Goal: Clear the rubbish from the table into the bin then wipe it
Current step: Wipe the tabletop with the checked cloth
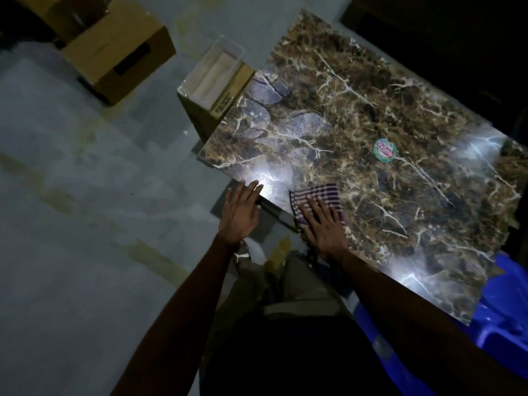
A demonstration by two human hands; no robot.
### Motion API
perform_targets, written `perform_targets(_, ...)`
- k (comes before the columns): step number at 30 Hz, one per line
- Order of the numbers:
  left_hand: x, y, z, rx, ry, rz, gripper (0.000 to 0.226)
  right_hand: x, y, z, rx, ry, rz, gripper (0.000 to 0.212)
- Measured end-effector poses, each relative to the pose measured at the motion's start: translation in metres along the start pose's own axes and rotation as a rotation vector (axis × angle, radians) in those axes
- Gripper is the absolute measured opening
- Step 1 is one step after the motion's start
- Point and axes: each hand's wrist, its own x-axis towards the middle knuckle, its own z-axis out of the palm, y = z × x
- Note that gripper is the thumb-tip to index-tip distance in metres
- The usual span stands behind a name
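A brown marbled table (357,115) fills the right half of the view. My right hand (321,221) presses flat, fingers straight, on a purple-and-white striped cloth (320,194) lying near the table's front left edge. My left hand (241,210) rests open with straight fingers at the table's near corner, its fingertips on the edge. A round red-and-green sticker (386,150) lies on the tabletop farther in. A clear bin lined with a white bag (214,72) stands on a cardboard box by the table's far left corner.
A closed cardboard box (120,55) sits on the floor at the back left. A blue plastic stool (503,304) stands at the table's near right corner. Pale tiled floor (85,195) spreads to the left. The room is dim.
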Motion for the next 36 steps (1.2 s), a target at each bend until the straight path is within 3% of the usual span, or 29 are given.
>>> perform_targets(9,0.046,-0.059,-0.054,0.154,-0.104,0.000,0.059,0.113,-0.079,-0.013,0.026,0.060,-0.185,0.059)
perform_targets(18,0.070,-0.072,-0.075,0.173,-0.104,0.010,0.056,0.094,-0.055,-0.005,0.017,0.083,-0.233,0.058)
perform_targets(24,0.090,-0.094,-0.101,0.131,-0.064,-0.038,0.057,0.132,-0.098,-0.006,0.013,0.090,-0.178,0.059)
perform_targets(27,0.103,-0.112,-0.113,0.008,-0.066,-0.044,0.055,0.178,-0.139,-0.010,0.044,0.118,-0.145,0.059)
perform_targets(32,0.122,-0.154,-0.129,-0.447,-0.098,-0.305,0.055,0.231,-0.202,-0.007,0.033,0.131,-0.032,0.059)
perform_targets(36,0.133,-0.185,-0.147,-0.613,-0.301,-0.462,0.046,0.256,-0.238,-0.004,0.050,0.107,0.111,0.063)
